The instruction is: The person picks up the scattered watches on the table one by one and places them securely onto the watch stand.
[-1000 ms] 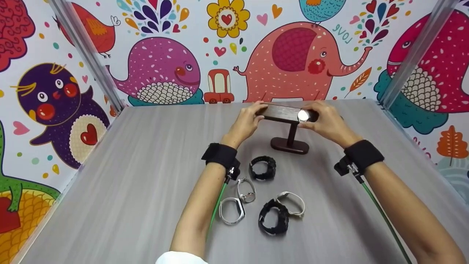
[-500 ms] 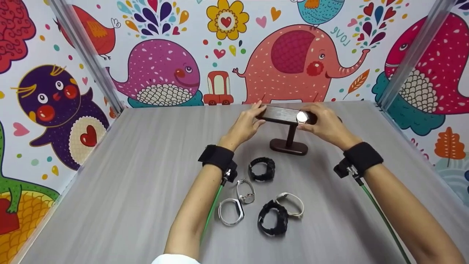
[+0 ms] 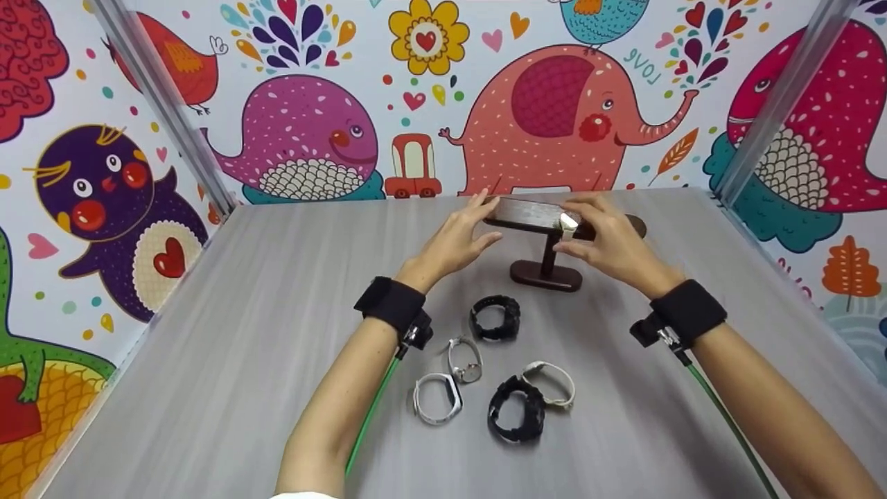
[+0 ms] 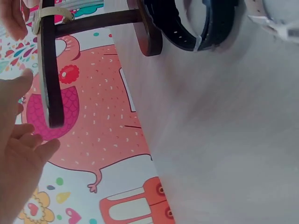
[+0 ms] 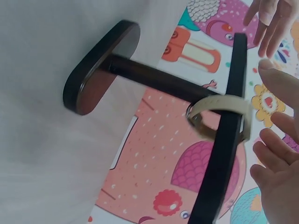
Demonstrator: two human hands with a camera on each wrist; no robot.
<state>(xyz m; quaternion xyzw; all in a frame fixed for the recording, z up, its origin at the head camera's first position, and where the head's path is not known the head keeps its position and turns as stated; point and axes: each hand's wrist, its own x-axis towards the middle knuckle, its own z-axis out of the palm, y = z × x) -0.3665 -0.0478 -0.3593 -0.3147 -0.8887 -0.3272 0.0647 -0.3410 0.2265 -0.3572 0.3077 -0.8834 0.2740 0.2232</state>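
Note:
A dark wooden T-shaped stand (image 3: 546,275) rises at the back middle of the grey table (image 3: 242,333). A watch with a cream strap (image 3: 568,223) is looped round its crossbar (image 3: 523,210) near the right end. My left hand (image 3: 461,235) hovers with relaxed fingers by the bar's left end. My right hand (image 3: 606,239) hangs just right of the watch, fingers loose. The left wrist view shows the bar (image 4: 49,70) a little apart from my left fingers (image 4: 21,149). The right wrist view has the strap (image 5: 219,109) on the bar, with my right fingers (image 5: 275,158) beside it, not touching.
Several loose watches lie in front of the stand: a black one (image 3: 495,317), a silver one (image 3: 466,360), a white band (image 3: 436,398), a bulky black one (image 3: 516,410) and a cream one (image 3: 552,383). Cartoon-printed walls and metal posts (image 3: 163,104) close in the table.
Both hands have let go of the crossbar and drawn back a little toward me. The cream-strapped watch stays hanging on the bar.

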